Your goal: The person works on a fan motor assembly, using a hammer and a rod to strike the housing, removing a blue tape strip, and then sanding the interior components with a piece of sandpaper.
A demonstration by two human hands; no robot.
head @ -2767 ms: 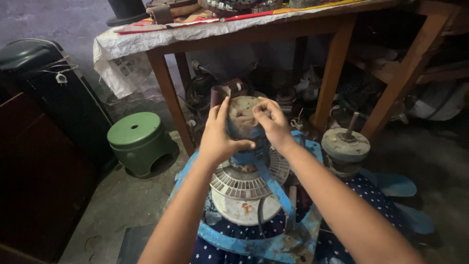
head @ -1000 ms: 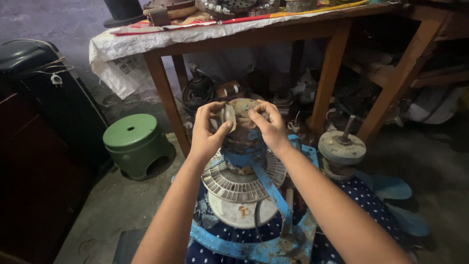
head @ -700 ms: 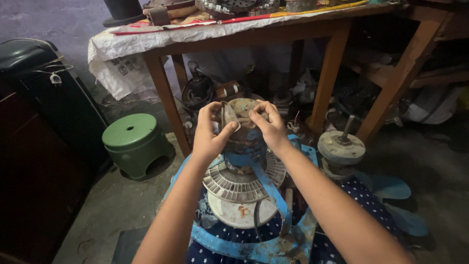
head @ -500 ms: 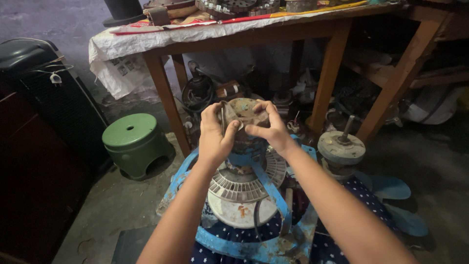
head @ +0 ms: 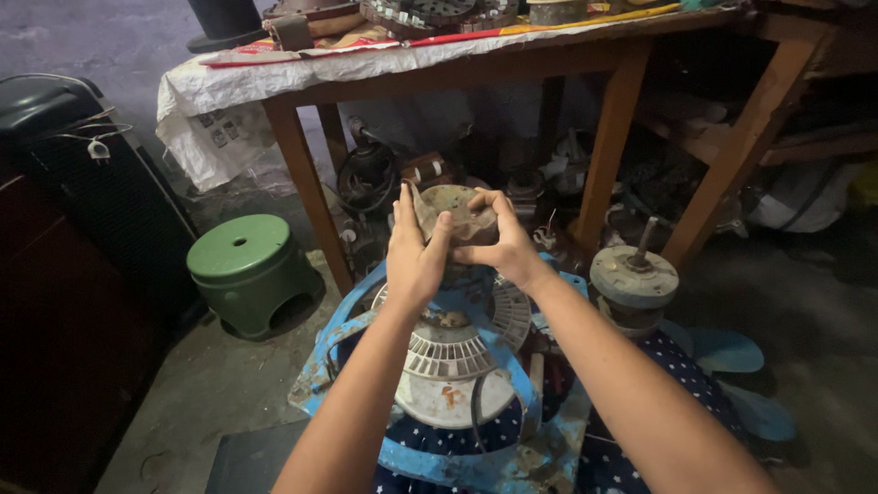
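**A grimy motor cap held high over the blue frame**

On the far left a green stool [head: 245,265] is sitting on the floor beside a dark cabinet. Moving right, the left hand [head: 413,256] is pressing its thumb and fingers flat against the near-left side of a round, dirty motor cap [head: 457,215], and the right hand [head: 498,242] is curling over its top and right edge; both hands are closed on it, lifting it clear above the white ribbed motor housing [head: 453,352] in the blue frame [head: 476,457]. The cap looks greasy, so it could be slipping from the fingertips and dropping onto the housing. Further right, a second motor [head: 634,279] is standing near the counter [head: 512,55] leg, close enough to be knocked by an elbow.
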